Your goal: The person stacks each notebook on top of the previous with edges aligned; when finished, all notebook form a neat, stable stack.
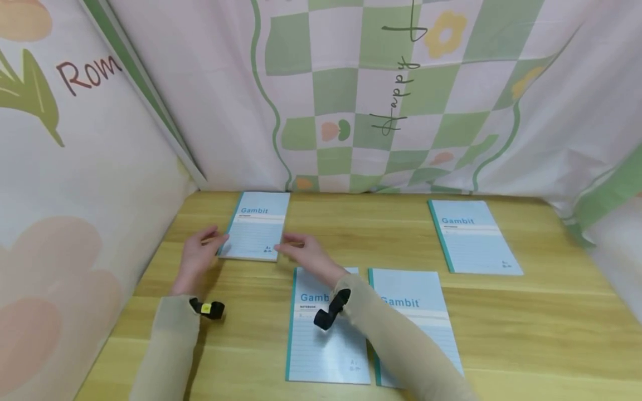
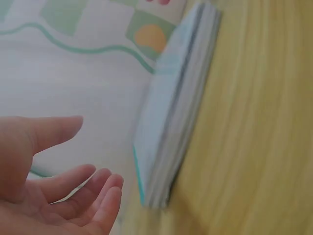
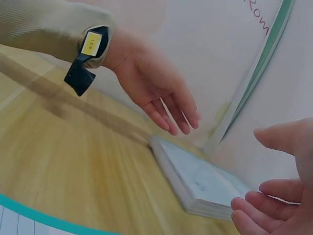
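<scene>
A short stack of light blue Gambit notebooks with teal spines lies at the table's back left. In the left wrist view its layered page edges show. My left hand is beside the spine side, fingers apart from the thumb and holding nothing. At the opposite side, my right hand has its fingertips right by the stack's lower right edge. Both hands have relaxed fingers; in the right wrist view the left hand and the right hand flank the stack.
Two more Gambit notebooks lie side by side in front: one notebook under my right wrist, the other notebook partly hidden by my right sleeve. Another notebook lies at the back right. Printed curtains border the wooden table.
</scene>
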Demonstrator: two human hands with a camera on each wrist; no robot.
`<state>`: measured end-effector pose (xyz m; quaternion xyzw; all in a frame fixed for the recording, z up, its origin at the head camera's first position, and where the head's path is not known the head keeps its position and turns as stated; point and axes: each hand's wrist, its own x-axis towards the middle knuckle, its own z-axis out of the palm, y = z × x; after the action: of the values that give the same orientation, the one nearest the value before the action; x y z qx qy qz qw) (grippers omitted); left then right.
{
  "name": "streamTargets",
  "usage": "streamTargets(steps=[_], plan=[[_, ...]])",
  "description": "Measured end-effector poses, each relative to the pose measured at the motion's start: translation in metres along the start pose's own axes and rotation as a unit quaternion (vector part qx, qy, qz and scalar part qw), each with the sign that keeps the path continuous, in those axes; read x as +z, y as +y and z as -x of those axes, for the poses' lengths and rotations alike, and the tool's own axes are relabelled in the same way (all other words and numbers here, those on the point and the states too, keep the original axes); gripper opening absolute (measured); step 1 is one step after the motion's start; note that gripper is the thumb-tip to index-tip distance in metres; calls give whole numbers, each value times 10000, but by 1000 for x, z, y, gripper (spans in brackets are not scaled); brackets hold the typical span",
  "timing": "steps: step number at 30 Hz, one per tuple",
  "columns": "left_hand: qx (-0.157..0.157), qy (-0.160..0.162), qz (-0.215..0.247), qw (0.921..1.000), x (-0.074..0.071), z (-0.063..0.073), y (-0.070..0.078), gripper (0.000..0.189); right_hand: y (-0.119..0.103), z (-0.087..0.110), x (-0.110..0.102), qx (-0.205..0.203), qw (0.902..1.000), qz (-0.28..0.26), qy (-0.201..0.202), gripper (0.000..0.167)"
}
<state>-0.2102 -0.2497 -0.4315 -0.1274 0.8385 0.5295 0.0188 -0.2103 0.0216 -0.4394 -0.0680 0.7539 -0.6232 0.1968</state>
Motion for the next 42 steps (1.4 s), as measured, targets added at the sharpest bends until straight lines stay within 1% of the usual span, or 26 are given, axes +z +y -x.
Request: streamTargets(steps=[2,4,8,12,15,20,24,28,32,37,40,42], plan=[[152,45,25,9999,0,4,4,64,-2,2,-4,-186,9997,-175,17,63],[309,88,17,9995,1,7,8,63,-5,5,-9,-271,9991,-323,64,63],[608,120,-2,9981,5,14,18,59,-8,11,-21,-405,9981,-400,253,64],[816,-9,-8,9967,10,20,26,57,-10,18,-34,-525,9965,-305,568,60],[945,-159,77,9954,15,23,31,57,-11,23,-47,-634,9951,-226,718,57],[1062,-512,223,9928,27,31,36,55,-8,35,-74,-705,9940,-224,800,58],[981,-722,318,9920,38,36,37,55,-3,45,-95,-640,9939,-197,873,65],[869,-868,352,9918,49,40,37,53,4,54,-113,-622,9934,-52,964,68],[910,-1017,343,9901,60,44,37,51,14,64,-129,-455,9939,-66,1003,73],[950,-1327,501,9853,74,48,38,52,30,78,-151,-293,9940,-129,1046,79],[1058,-1479,605,9815,83,51,42,51,38,88,-165,-196,9934,-103,1123,80],[1139,-1538,596,9797,89,54,44,51,42,95,-175,-138,9923,-82,1226,80]])
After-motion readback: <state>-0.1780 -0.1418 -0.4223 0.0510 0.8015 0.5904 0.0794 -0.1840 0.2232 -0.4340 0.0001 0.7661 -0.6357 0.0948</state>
